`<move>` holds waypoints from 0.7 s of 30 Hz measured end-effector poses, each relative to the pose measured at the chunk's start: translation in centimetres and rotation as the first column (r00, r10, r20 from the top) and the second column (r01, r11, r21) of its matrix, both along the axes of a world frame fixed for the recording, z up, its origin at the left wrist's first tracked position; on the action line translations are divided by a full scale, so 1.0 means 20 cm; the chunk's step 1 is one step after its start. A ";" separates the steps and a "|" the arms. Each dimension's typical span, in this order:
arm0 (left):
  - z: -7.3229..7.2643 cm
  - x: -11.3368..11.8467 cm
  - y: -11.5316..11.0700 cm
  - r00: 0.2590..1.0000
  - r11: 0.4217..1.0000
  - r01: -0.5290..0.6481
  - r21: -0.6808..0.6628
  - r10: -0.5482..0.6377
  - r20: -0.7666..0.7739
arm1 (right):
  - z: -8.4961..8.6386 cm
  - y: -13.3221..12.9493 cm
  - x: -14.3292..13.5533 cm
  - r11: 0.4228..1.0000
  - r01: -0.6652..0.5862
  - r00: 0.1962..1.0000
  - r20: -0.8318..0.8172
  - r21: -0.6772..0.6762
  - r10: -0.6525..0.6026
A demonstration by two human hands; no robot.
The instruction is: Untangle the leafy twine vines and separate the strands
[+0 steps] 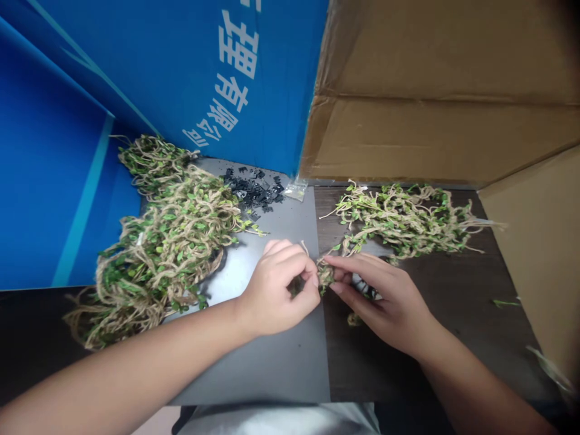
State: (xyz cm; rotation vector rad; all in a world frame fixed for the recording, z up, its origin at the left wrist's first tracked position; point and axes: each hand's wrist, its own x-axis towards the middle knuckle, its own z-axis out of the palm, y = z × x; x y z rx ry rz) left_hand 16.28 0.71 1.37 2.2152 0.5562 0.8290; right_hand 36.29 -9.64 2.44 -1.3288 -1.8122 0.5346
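Note:
My left hand (280, 290) pinches the near end of a jute twine garland with small green leaves (325, 273), its thumb and forefinger pressed together. From the other side my right hand (385, 299) grips the same knotted bit of garland between thumb and fingers. Both hands meet just above the seam between a grey mat and the dark table. Beneath my right palm shows a small black-and-white item I cannot make out, partly hidden. Beyond the right hand lies a pile of leafy twine garlands (403, 220).
A larger heap of garlands (181, 223) covers the left side. Small black plastic pieces (256, 188) lie scattered at the back of the grey mat (281, 368), beside a clear plastic bag (295, 190). Blue panels (158, 60) and cardboard walls (430, 133) enclose the dark table (453, 302).

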 end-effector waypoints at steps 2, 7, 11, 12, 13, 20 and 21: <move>0.00 0.00 0.00 1.000 1.000 0.013 -0.004 -0.013 -0.016 | 0.01 0.00 0.00 1.000 -0.011 1.000 -0.017 -0.007 0.011; 0.01 -0.01 0.00 0.998 0.998 0.053 -0.036 -0.054 -0.044 | 0.02 0.01 0.00 0.997 -0.068 0.997 -0.049 -0.043 0.066; 0.00 -0.01 0.00 0.996 0.997 0.076 -0.013 -0.077 -0.038 | 0.02 0.01 -0.01 0.999 -0.030 0.999 -0.036 -0.032 0.029; 0.00 0.00 0.00 0.996 0.997 0.077 -0.010 -0.077 -0.040 | 0.02 0.01 -0.01 0.999 -0.026 0.999 -0.033 -0.032 0.025; -0.01 0.00 0.00 0.996 0.997 0.074 -0.012 -0.075 -0.040 | 0.02 0.00 -0.01 0.999 -0.023 0.999 -0.032 -0.037 0.022; -0.01 0.00 0.00 0.997 0.995 0.064 -0.081 -0.067 -0.032 | 0.05 0.00 0.00 0.986 -0.092 0.975 -0.213 -0.141 0.061; -0.01 0.00 0.00 0.997 0.994 0.068 -0.091 -0.071 -0.032 | 0.05 0.00 0.00 0.982 -0.106 0.965 -0.253 -0.154 0.065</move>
